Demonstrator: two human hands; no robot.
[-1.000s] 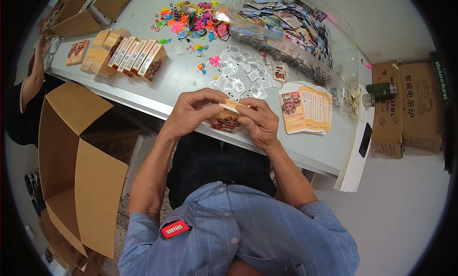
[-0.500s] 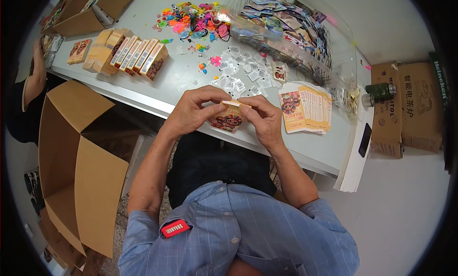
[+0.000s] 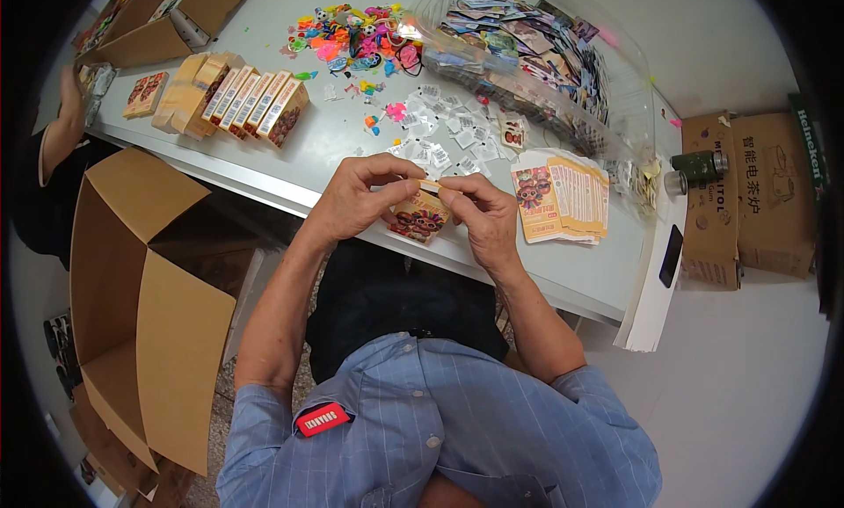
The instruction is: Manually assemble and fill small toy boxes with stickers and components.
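Between my two hands, at the table's front edge, is a small printed cardboard box (image 3: 419,221) with cartoon figures on its front. My left hand (image 3: 365,196) pinches its upper left corner, thumb along the top. My right hand (image 3: 483,216) grips the upper right corner, with thumb and forefinger at the top flap. Both hands are closed on the box, and the fingertips hide part of its top edge. Just right of my right hand lies a fanned stack of flat orange-and-white cartons (image 3: 571,199). Small white printed packets (image 3: 453,126) are scattered beyond my hands.
A row of filled-out small boxes (image 3: 259,104) stands at the left. Colourful small toys (image 3: 360,38) are heaped at the back, beside a clear plastic bin (image 3: 633,95) of cards. A large open carton (image 3: 180,332) sits below left. Another person's arm (image 3: 66,121) reaches in at far left.
The top flap of the box has been pressed down flatter between my fingers. At far left, the other person's hand has shifted slightly.
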